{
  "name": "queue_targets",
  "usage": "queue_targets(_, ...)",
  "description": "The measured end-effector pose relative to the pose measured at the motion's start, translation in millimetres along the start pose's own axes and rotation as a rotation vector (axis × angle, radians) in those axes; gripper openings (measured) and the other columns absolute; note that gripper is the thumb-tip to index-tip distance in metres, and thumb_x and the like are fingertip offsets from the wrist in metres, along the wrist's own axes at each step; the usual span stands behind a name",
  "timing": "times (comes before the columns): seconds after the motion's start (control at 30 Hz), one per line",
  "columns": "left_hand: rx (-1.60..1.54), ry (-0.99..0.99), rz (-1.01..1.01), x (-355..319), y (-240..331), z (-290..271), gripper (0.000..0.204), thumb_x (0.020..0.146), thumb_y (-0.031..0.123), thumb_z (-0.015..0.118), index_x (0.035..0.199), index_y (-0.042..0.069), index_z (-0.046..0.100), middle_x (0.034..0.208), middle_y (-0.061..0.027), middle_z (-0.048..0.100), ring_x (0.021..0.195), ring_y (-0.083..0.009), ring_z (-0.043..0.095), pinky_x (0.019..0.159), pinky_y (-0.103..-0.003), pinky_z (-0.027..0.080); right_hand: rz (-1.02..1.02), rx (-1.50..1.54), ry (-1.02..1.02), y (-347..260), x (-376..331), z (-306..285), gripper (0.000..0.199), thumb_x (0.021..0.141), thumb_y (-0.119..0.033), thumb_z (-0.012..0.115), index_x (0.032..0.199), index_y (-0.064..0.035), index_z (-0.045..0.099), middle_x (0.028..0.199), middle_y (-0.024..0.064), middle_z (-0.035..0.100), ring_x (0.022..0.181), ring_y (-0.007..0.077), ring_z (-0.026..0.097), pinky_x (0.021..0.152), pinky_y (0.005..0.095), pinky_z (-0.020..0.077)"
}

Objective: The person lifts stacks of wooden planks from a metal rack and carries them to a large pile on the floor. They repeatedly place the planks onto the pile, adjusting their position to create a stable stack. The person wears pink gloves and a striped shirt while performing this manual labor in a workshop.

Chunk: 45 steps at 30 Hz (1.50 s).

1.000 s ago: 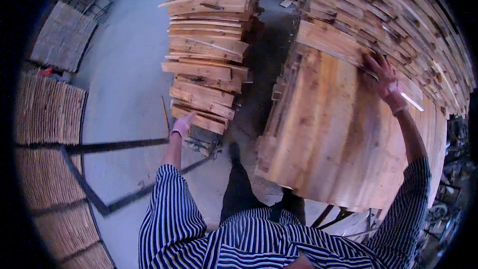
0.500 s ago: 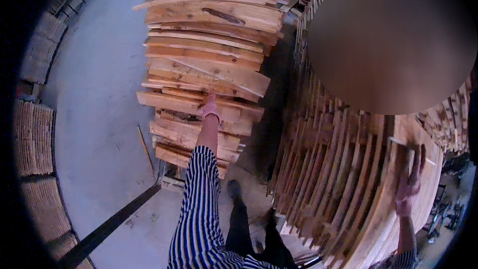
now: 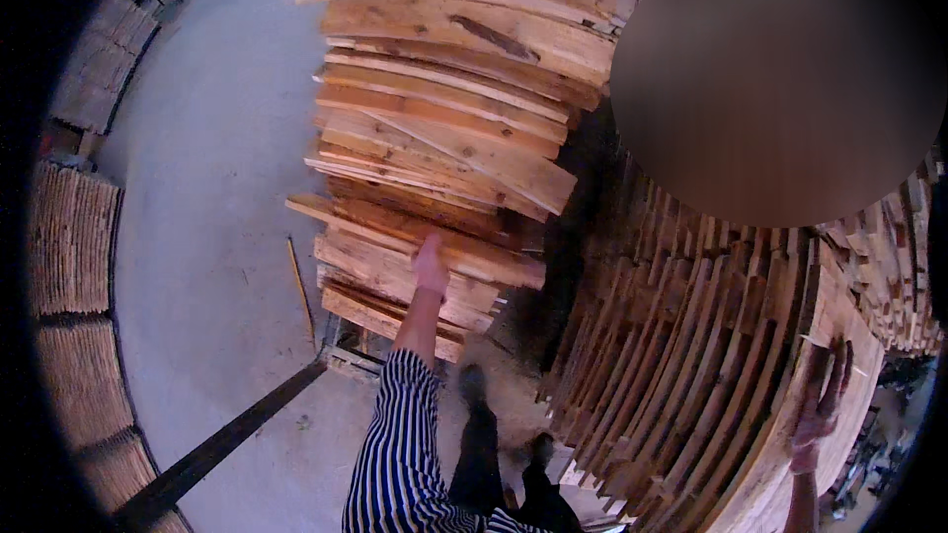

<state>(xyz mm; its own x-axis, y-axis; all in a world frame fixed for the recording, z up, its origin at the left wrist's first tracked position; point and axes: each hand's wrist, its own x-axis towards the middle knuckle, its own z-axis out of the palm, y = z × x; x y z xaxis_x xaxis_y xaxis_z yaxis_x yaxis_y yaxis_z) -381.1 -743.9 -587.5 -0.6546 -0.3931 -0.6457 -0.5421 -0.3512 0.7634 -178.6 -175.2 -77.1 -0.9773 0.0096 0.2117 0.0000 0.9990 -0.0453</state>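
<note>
My left arm, in a striped sleeve, reaches over a pile of rough wooden boards (image 3: pixel 464 25). My left hand (image 3: pixel 430 265) is closed on the near edge of one wooden board (image 3: pixel 489 259), which lies slightly askew on the pile; the fingertips are partly hidden. At the right, my right hand (image 3: pixel 818 415) rests with fingers stretched out against the broad face of an outer plank (image 3: pixel 765 469). That plank borders a tall stack of boards (image 3: pixel 681 336).
A thin wooden strip (image 3: pixel 299 288) lies on the grey floor (image 3: pixel 207 237) left of the pile. A dark bar (image 3: pixel 222 444) runs diagonally at lower left. More stacked boards (image 3: pixel 74 237) line the left. A blurred oval hides the upper right.
My left hand has drawn the board toward me, and a darker gap shows behind it. The view has shifted a little; my right hand stays on the plank.
</note>
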Motion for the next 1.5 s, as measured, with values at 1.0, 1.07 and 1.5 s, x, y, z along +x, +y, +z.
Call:
queue_targets(1.0, 0.508, -0.870, 1.526, -747.5, 172.1, 232.0, 0.072, 0.083, 0.042, 0.080, 0.140, 0.010, 0.050, 0.127, -0.0071, 0.062, 0.112, -0.0304, 0.065, 0.100, -0.046, 0.050, -0.187, 0.971, 0.374, -24.5, -56.0, -255.8, 0.133, 0.065, -0.053, 0.087, 0.164, -0.0031, 0.013, 0.161, 0.0302, 0.028, 0.149, 0.0435, 0.033, 0.122, 0.0484, 0.0309)
queue_targets(1.07, 0.479, -1.025, 1.285, -659.5, 127.7, 227.7, 0.076, 0.087, 0.043, 0.076, 0.148, 0.009, 0.044, 0.138, -0.0097, 0.057, 0.117, -0.0315, 0.064, 0.101, -0.047, 0.051, -0.295, 1.141, 0.466, -11.5, -67.3, -216.1, 0.131, 0.068, -0.051, 0.084, 0.165, -0.0019, 0.010, 0.164, 0.0280, 0.026, 0.152, 0.0402, 0.028, 0.125, 0.0455, 0.0255)
queue_targets(1.5, 0.537, -1.017, 0.944, -681.2, 248.7, 245.6, 0.072, 0.094, 0.033, 0.070, 0.153, 0.003, 0.041, 0.142, -0.0161, 0.056, 0.124, -0.0261, 0.059, 0.103, -0.039, 0.051, -0.129, 1.100, 0.292, 155.2, -148.1, -301.8, 0.116, 0.085, -0.070, 0.068, 0.163, 0.0007, 0.018, 0.162, 0.0268, 0.034, 0.151, 0.0345, 0.034, 0.124, 0.0390, 0.0270)
